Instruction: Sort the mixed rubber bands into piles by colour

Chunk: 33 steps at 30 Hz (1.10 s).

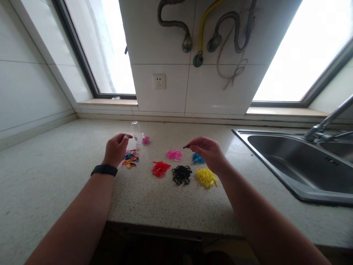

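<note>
My right hand (206, 149) is pinched around a small black rubber band (186, 146), held above the counter between the pink pile (174, 155) and the blue pile (198, 158). My left hand (117, 149) is closed with the fingertips together, over the edge of a mixed-colour pile of rubber bands (130, 158); whether it pinches anything cannot be made out. Nearer to me lie a red pile (160, 169), a black pile (182, 174) and a yellow pile (206, 178). Just beyond my left fingertips is a clear plastic container (135, 129) beside a small pink object (146, 140).
The speckled stone counter (154, 206) runs back to a tiled wall. A steel sink (298, 158) with a faucet (320, 130) is set in at the right. On the wall are a power socket (159, 81) and hoses (204, 29), with windows on both sides.
</note>
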Available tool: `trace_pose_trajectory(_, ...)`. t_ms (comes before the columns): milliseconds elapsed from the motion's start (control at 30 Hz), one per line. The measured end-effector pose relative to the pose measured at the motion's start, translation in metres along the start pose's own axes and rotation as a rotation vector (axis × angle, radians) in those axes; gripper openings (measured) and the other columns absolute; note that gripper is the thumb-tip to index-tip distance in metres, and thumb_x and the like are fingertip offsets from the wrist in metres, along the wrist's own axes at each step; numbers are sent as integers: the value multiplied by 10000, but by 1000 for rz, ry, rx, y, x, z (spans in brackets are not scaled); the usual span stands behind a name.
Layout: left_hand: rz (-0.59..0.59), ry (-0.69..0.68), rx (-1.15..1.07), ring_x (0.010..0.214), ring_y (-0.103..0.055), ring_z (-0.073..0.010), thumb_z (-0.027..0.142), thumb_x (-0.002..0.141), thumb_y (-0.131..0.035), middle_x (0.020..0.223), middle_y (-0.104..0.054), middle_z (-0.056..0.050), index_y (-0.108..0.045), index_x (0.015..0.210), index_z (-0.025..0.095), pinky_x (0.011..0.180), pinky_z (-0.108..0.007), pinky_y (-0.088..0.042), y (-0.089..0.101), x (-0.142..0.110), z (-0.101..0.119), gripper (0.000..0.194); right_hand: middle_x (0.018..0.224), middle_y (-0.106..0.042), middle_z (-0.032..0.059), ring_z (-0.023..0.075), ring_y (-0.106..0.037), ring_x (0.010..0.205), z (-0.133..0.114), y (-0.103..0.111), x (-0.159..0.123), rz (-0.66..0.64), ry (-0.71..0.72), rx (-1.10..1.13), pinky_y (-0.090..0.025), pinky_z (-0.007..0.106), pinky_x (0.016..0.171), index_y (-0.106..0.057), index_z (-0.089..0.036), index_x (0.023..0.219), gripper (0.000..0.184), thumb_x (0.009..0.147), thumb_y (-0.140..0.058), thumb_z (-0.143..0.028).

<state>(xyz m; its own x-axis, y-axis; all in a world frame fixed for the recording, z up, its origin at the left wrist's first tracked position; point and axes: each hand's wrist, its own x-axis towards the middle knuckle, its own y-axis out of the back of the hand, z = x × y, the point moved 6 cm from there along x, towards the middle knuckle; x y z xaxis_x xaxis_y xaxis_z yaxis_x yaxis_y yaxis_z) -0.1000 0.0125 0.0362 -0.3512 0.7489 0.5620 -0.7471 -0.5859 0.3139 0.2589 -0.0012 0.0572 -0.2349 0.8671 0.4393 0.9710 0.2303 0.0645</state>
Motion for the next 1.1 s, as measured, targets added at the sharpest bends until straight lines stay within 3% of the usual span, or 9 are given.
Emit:
trace_pose_trajectory(500, -43, -32, 54, 464, -342, -117, 370, 860, -509, 501, -382, 42, -745, 908, 145, 455, -243, -238, -1, 2, -7, 330, 854, -758, 32, 147, -691, 804, -3, -2, -1, -23, -27, 58, -564, 319, 781, -726, -229, 833, 164, 711, -807, -303)
trace_pose_trajectory(1100, -81, -91, 197, 496, -417, -121, 368, 871, -507, 503, -452, 38, -750, 888, 159, 502, -240, -303, -3, -2, 4, 321, 827, -745, 33, 122, -607, 681, 2, -5, -2, -68, -37, 50, -502, 291, 630, -737, -217, 823, 189, 689, -830, -311)
